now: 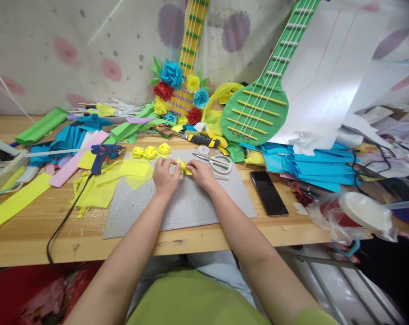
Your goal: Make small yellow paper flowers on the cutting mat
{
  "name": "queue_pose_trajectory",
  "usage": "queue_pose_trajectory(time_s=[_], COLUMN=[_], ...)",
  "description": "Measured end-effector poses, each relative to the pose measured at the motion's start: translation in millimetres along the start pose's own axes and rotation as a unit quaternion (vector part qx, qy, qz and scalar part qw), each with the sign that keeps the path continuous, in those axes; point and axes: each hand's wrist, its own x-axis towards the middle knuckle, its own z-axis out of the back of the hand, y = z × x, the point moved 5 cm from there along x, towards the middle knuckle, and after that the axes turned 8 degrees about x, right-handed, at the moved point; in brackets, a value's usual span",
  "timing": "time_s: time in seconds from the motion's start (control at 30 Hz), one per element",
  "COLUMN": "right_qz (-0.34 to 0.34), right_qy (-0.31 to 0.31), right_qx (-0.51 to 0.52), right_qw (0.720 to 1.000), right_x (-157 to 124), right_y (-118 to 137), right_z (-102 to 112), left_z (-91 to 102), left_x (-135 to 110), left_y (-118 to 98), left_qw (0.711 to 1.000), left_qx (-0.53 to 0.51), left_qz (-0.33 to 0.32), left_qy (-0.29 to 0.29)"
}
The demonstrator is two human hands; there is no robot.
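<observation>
Both my hands meet over a grey cutting mat (pixel 190 203) on the wooden table. My left hand (pixel 165 177) and my right hand (pixel 201 174) pinch a small yellow paper flower (pixel 183 167) between their fingertips, fingers curled around it. Three finished yellow paper flowers (pixel 151 151) lie in a row on the mat's far edge, just beyond my left hand. White-handled scissors (pixel 215 161) rest beside my right hand. Loose yellow paper sheets (pixel 133 170) lie to the left of my left hand.
A blue glue gun (pixel 102 155) with a black cord stands left of the mat. A black phone (pixel 268 192) lies right of it. Paper guitars (pixel 258 104) with flowers, blue and green paper, a plastic bag (pixel 356 216) and cables crowd the back and right.
</observation>
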Motion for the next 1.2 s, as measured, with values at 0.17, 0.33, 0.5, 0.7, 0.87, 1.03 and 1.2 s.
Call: queue_pose_trajectory(time_s=[0.17,0.33,0.5,0.7,0.87,1.03,1.2], right_qz=[0.063,0.086,0.11,0.105,0.106,0.106,0.1], right_qy=[-0.007,-0.03,-0.021,-0.022,-0.031,-0.02,-0.012], right_qx=[0.006,-0.007,-0.009,0.013,-0.007,-0.005,-0.005], right_qw=[0.998,0.996,0.994,0.994,0.994,0.994,0.995], right_x=[-0.3,-2.1,-3.5,-5.5,-5.7,-5.1,-5.0], right_y=[4.7,6.4,8.7,9.2,7.4,4.2,4.6], right_z=[-0.7,1.7,1.1,3.3,2.2,-1.7,-0.5], left_z=[-4.6,-8.7,-9.3,-8.1,-12.0,-18.2,-15.6], left_x=[17.8,23.9,24.3,21.8,21.1,21.7,22.3], left_y=[4.9,8.3,7.6,5.0,7.2,10.8,10.1], left_qw=[0.989,0.977,0.969,0.964,0.958,0.95,0.949], left_qx=[0.006,0.011,0.027,0.046,0.038,0.028,0.014], left_qz=[-0.129,-0.18,-0.211,-0.24,-0.255,-0.266,-0.262], left_qy=[0.071,0.115,0.123,0.109,0.129,0.163,0.174])
